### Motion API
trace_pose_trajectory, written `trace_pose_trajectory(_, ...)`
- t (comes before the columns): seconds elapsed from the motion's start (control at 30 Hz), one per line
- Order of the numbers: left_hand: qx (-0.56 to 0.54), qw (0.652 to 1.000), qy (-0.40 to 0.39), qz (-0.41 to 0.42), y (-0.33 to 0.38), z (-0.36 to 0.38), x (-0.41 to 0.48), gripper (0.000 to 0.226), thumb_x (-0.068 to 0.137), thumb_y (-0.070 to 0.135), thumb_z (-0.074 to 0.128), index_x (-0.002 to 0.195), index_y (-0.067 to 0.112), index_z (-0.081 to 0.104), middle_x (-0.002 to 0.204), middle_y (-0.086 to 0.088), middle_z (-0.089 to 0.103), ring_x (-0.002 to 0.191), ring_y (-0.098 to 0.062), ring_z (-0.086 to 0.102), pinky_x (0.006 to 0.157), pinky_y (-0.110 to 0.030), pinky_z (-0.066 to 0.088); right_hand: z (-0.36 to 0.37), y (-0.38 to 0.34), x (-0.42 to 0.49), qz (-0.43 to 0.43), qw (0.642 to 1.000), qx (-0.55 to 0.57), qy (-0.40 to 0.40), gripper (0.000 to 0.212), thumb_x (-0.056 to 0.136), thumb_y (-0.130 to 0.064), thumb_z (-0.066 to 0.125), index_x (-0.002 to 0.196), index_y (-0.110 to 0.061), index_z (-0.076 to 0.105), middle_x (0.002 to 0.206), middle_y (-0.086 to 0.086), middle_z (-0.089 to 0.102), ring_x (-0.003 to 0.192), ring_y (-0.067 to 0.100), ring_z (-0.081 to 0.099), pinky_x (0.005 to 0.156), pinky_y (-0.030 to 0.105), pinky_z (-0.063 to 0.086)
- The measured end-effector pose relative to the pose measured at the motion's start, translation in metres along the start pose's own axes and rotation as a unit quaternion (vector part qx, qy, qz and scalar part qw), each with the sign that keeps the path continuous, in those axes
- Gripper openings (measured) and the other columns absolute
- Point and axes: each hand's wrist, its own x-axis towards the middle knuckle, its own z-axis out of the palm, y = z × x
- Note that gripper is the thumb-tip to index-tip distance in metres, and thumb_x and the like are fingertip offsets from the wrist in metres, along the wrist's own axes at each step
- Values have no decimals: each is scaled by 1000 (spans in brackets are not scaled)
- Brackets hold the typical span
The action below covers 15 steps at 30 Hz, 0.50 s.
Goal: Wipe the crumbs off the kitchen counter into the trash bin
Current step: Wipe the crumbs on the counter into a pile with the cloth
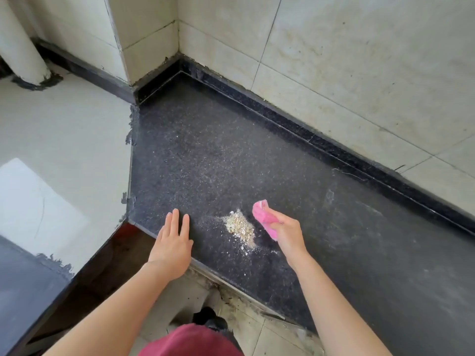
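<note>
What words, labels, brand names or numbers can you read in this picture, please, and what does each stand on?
None: no text is readable anywhere in this view.
The pink cloth gripped by the right hand shows no label or print.
The speckled black counter and the wall tiles bear no writing.

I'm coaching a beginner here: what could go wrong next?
No trash bin is in view, so the crumb pile pushed over the counter edge may fall on the floor. The left hand lies flat beside the pile, not cupped below. The pink cloth in the right hand might miss scattered specks.
</note>
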Motion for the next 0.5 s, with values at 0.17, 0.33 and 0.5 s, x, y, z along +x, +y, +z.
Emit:
trace_pose_trajectory(0.17,9,1000,-2,25,-2,3,-9,61,103,30,18,149,10,-15,155,-15,-25,142,-31,-23,117,-39,-5,-32,31,-28,129,962,11,238,42,77,-60,64,103,-29,74,105,-13,70,97,13,65,87,27,44)
trace_pose_trajectory(0.33,5,1000,-3,31,-5,2,-9,61,103,32,19,149,10,-16,155,-15,-25,143,-31,-23,117,-39,-4,29,61,-37,106,948,-114,278,44,92,-13,43,127,-31,62,92,15,69,85,30,57,80,33,46)
trace_pose_trajectory(0.5,-8,999,-11,31,-4,-2,-18,59,103,24,23,150,7,-9,157,-14,-19,144,-30,-18,119,-38,2,69,26,-56,115,966,91,214,21,95,-39,56,113,-38,67,94,-12,67,82,6,62,72,25,43)
